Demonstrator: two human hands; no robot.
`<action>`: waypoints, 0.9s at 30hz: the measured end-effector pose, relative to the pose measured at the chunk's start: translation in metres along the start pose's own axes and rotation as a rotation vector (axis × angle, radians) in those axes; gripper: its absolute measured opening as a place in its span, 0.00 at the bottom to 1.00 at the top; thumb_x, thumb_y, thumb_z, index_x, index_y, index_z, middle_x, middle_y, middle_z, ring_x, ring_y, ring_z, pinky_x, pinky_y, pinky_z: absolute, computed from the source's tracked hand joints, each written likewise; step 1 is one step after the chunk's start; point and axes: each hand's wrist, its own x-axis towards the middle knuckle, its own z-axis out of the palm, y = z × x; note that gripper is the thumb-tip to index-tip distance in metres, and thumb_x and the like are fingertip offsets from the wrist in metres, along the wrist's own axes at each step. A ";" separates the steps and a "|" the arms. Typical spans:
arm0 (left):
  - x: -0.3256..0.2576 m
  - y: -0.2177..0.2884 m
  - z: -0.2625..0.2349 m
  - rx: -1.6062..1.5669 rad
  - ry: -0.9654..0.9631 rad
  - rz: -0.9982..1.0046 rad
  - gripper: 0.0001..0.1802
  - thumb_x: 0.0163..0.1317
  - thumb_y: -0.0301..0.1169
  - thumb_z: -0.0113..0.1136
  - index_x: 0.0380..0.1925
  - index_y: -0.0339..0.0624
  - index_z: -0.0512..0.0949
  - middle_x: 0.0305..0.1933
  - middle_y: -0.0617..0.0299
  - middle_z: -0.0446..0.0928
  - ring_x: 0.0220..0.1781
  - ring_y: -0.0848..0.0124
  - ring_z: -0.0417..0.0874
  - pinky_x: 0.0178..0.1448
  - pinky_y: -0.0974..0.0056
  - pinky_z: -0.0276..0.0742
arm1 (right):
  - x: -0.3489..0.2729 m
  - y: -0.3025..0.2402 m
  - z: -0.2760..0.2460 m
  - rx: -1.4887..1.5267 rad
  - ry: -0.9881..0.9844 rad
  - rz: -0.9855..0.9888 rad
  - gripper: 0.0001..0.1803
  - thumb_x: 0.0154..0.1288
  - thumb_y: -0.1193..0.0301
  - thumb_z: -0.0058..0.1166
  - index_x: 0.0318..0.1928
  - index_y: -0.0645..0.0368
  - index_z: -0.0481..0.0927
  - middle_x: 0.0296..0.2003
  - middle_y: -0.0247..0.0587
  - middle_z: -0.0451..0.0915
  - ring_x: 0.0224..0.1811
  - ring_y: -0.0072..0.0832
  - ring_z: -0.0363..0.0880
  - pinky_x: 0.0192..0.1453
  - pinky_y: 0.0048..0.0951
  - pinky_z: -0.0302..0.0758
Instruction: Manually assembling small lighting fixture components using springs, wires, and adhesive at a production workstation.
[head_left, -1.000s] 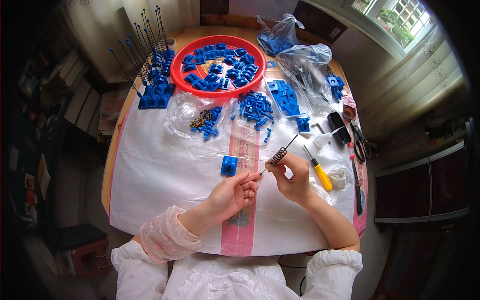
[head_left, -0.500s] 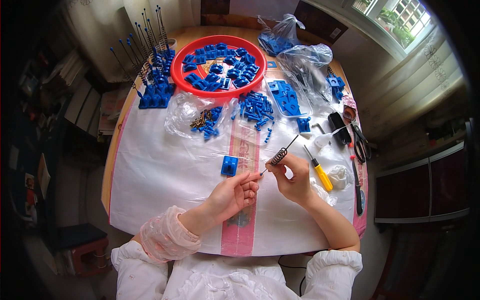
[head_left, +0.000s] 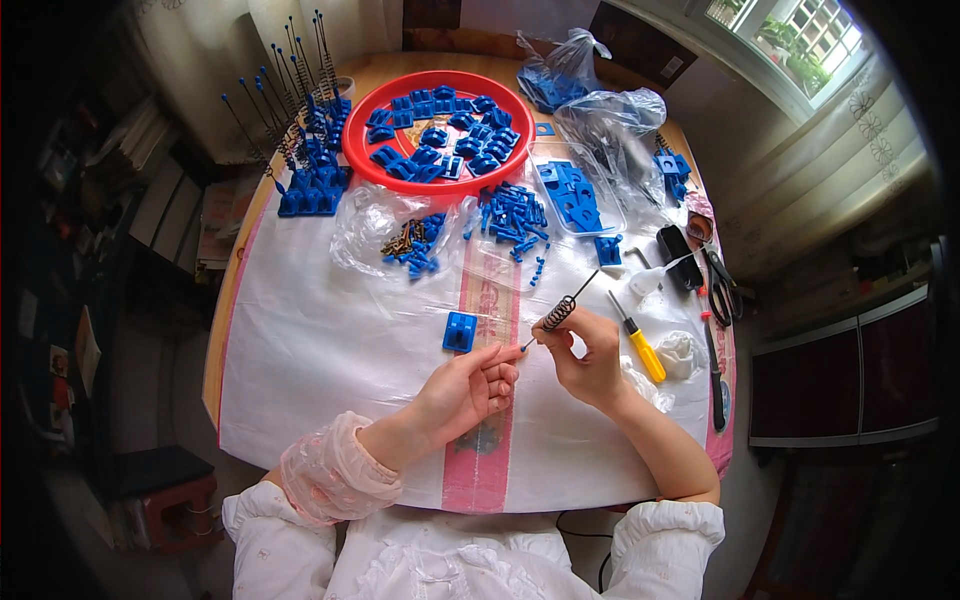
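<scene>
My right hand (head_left: pixel 588 362) pinches a thin metal rod with a dark coil spring (head_left: pixel 558 313) around it, tilted with its bare end up and to the right. A small blue tip caps the rod's lower end. My left hand (head_left: pixel 462 392) lies palm up with curled fingers, its index fingertip against that blue tip; whether the thumb also grips it is hard to see. Just beyond my left hand a square blue plastic block (head_left: pixel 459 331) rests on the table cover (head_left: pixel 330 340).
A red tray (head_left: pixel 348 150) of blue parts stands at the back. Left of it rise blue bases with sprung rods (head_left: pixel 310 195). Blue pins (head_left: pixel 512 215) and brass-coloured screws (head_left: pixel 405 240) lie mid-table. A yellow-handled screwdriver (head_left: pixel 645 350), black scissors (head_left: pixel 722 290) and a plastic tub (head_left: pixel 610 225) are right.
</scene>
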 end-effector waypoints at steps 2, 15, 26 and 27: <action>0.000 0.000 0.000 -0.001 0.007 0.002 0.23 0.78 0.42 0.42 0.62 0.37 0.71 0.36 0.70 0.76 0.41 0.78 0.75 0.48 0.69 0.70 | 0.000 0.000 0.000 -0.001 -0.001 -0.002 0.11 0.54 0.89 0.60 0.36 0.64 0.81 0.26 0.38 0.80 0.21 0.25 0.74 0.24 0.24 0.66; 0.000 -0.001 0.004 0.099 0.026 0.046 0.20 0.76 0.39 0.49 0.58 0.36 0.73 0.34 0.68 0.76 0.36 0.78 0.74 0.43 0.72 0.72 | 0.001 -0.005 -0.002 -0.013 -0.006 0.021 0.09 0.56 0.88 0.60 0.36 0.64 0.80 0.27 0.38 0.80 0.22 0.25 0.75 0.24 0.24 0.67; -0.007 -0.004 0.012 0.972 0.072 0.276 0.27 0.76 0.31 0.49 0.71 0.34 0.62 0.33 0.66 0.72 0.30 0.81 0.72 0.34 0.72 0.71 | -0.001 -0.006 -0.005 -0.017 -0.012 0.017 0.08 0.56 0.87 0.60 0.36 0.64 0.80 0.27 0.38 0.80 0.23 0.26 0.75 0.25 0.25 0.67; -0.007 -0.002 0.011 1.087 0.086 0.298 0.27 0.75 0.30 0.49 0.71 0.34 0.63 0.33 0.66 0.72 0.30 0.80 0.72 0.34 0.72 0.71 | -0.002 -0.005 -0.005 -0.017 -0.017 0.017 0.08 0.57 0.87 0.60 0.36 0.64 0.80 0.27 0.39 0.80 0.23 0.26 0.75 0.25 0.25 0.67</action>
